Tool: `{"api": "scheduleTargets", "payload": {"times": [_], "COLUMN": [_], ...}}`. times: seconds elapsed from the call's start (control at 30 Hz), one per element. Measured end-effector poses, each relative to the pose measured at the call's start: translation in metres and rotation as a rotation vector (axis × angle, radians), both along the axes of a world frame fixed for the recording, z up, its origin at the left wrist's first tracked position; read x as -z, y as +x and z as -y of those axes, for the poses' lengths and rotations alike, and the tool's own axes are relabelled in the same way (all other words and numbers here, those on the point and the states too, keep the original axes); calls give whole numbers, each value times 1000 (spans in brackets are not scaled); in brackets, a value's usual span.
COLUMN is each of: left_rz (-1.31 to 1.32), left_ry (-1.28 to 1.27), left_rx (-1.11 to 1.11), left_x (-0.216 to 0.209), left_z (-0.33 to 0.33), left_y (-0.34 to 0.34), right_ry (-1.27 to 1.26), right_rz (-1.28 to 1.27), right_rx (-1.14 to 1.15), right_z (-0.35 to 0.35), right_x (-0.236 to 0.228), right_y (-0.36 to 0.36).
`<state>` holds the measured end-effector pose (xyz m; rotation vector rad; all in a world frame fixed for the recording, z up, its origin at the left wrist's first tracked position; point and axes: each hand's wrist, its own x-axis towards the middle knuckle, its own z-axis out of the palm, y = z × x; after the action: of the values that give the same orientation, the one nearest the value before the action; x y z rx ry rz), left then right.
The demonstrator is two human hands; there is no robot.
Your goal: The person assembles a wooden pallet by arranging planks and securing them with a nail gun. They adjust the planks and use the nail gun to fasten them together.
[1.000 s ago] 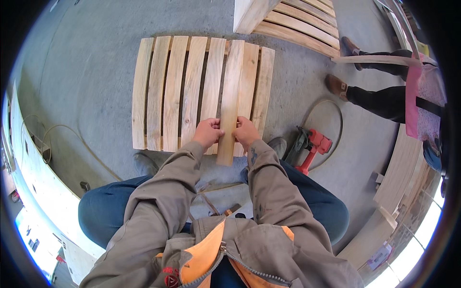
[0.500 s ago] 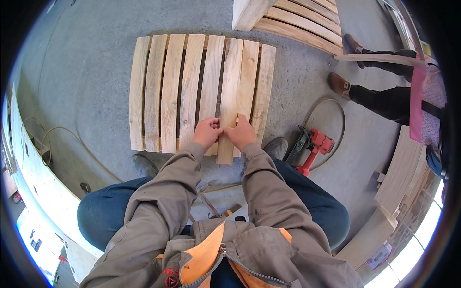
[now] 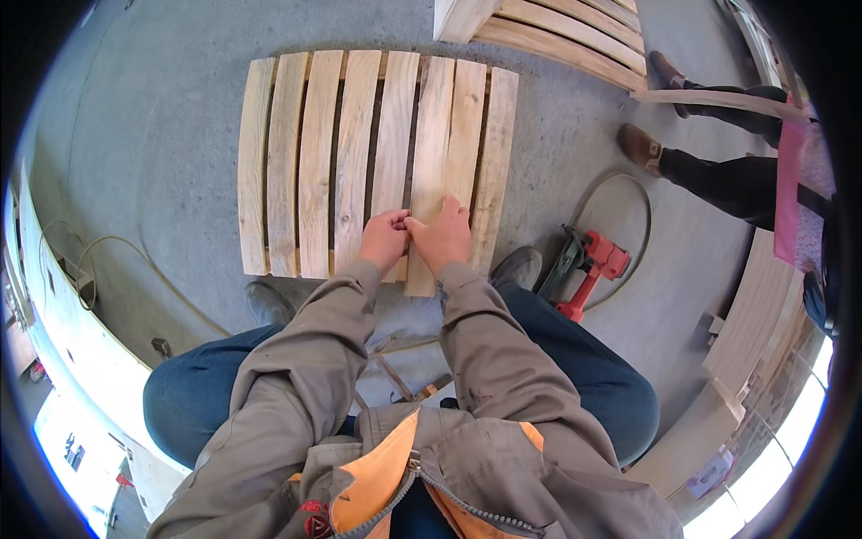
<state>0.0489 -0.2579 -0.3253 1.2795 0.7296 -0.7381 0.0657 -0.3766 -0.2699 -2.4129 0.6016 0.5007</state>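
A low wooden slatted panel (image 3: 315, 171), like a pallet top, lies on the floor in front of me. One wooden slat (image 3: 433, 135) runs along it right of the middle, its near end jutting slightly past the others. My left hand (image 3: 384, 241) is closed at the left edge of this slat, fingers curled. Lying across its top is my right hand (image 3: 443, 235), with fingers bent at its right side and the thumb close to my left hand. Fingertips under or between the slats are partly hidden.
A red nail gun (image 3: 597, 269) with a looped hose (image 3: 648, 225) rests by my right shoe (image 3: 518, 269). Beyond the panel stands another slatted wooden piece (image 3: 561, 45). A person's legs (image 3: 718, 180) are at the right. A hammer (image 3: 395, 377) appears to lie between my knees.
Both hands and the slat have shifted slightly away from me. My right hand has turned a little and now covers more of the slat.
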Motion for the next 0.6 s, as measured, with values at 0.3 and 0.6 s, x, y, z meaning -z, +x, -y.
{"api": "scheduleTargets", "payload": {"times": [0.3, 0.6], "left_rz": [57, 306], "left_ry": [-51, 527], "left_rx": [-62, -12], "left_x": [17, -9], "left_z": [0, -4], "left_y": [-14, -37], "right_ry": [-69, -138], "right_rz": [17, 53], "right_rx": [-57, -99], "right_z": [-4, -11], "right_x": [12, 25], "right_y": [2, 4]}}
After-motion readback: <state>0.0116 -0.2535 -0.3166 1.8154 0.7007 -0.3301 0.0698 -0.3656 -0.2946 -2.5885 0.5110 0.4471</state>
